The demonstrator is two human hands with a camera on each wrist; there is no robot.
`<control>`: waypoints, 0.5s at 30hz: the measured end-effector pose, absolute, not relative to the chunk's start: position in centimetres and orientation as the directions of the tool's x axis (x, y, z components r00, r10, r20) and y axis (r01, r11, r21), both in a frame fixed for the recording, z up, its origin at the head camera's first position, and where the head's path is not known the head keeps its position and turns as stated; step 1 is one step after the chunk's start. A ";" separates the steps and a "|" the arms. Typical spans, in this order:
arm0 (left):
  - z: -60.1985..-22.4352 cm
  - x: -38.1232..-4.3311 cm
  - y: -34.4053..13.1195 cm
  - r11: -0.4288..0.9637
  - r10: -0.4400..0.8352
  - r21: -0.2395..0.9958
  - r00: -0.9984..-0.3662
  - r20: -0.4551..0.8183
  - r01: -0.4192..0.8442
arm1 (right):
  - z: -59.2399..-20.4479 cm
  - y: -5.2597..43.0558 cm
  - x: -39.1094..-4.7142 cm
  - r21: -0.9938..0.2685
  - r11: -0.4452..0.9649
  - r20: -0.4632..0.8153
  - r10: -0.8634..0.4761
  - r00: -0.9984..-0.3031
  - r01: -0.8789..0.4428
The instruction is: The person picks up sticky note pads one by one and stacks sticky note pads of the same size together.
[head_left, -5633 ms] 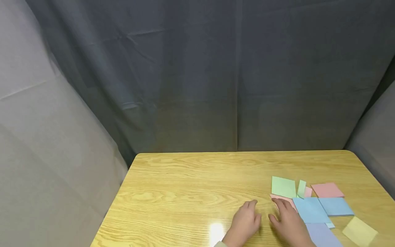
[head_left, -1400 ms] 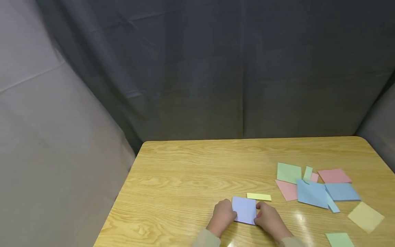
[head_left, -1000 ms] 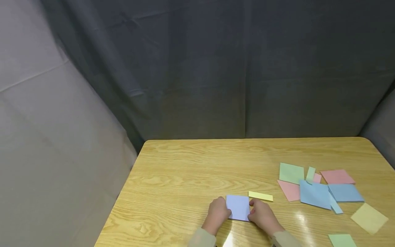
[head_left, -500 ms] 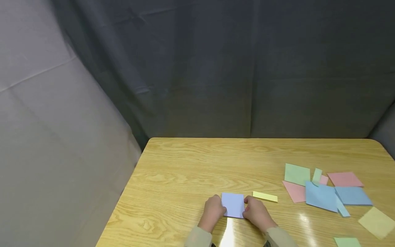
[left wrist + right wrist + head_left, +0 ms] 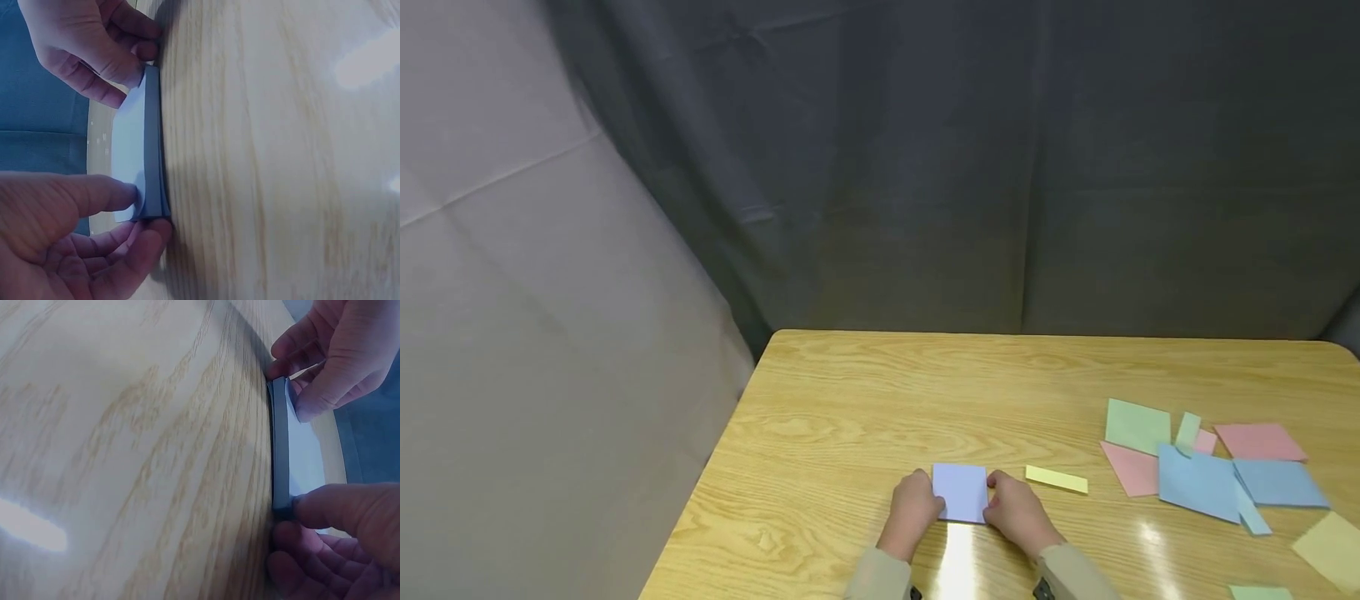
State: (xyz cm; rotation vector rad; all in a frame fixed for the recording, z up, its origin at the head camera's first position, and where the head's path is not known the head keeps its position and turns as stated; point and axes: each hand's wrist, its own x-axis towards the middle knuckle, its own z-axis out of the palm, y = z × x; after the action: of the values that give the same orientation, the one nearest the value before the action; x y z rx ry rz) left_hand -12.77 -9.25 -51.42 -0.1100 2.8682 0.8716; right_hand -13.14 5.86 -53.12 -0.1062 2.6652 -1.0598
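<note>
A lavender sticky note pad [image 5: 960,493] lies flat near the front middle of the wooden table. My left hand [image 5: 913,510] pinches its left side, thumb on the top sheet and fingertips at the lower edge. On the opposite side my right hand [image 5: 1018,510] pinches the pad between thumb and fingers. The left wrist view shows the pad's thick side [image 5: 152,144], its bottom layers slightly splayed near the left fingers. In the right wrist view the stack [image 5: 281,444] sits close to the tabletop between both hands. A yellow strip [image 5: 1057,479] lies just right of my right hand.
Several flat paper pieces lie on the right: green [image 5: 1138,425], pink [image 5: 1131,469] and blue [image 5: 1197,483] ones overlap. A red-pink one [image 5: 1259,442], another blue one [image 5: 1281,482] and a pale yellow square [image 5: 1333,552] lie farther right. Dark curtains [image 5: 880,167] stand behind the table.
Earliest, both hands were apart and the lavender pad lay among the papers at right. Both hands have since gripped it, and it has slid left, away from the yellow strip. The head view has shifted.
</note>
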 end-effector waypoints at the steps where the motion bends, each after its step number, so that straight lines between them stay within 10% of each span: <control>1: -51.3 -12.8 -9.2 0.829 -0.029 0.548 -0.987 -0.155 -0.110 | -53.1 6.0 -13.1 -0.681 0.732 -0.229 -0.162 -0.960 0.039; 15: -51.1 -12.8 -9.0 0.831 -0.021 0.545 -0.986 -0.162 -0.108 | -52.4 9.6 -13.3 -0.657 0.749 -0.221 -0.087 -0.971 0.082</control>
State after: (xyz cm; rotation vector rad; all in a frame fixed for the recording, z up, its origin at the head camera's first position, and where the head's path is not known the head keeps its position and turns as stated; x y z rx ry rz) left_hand -12.83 -9.03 -51.12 -0.1017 2.8621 0.8653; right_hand -13.28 9.58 -52.42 -0.0037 2.7112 -1.0351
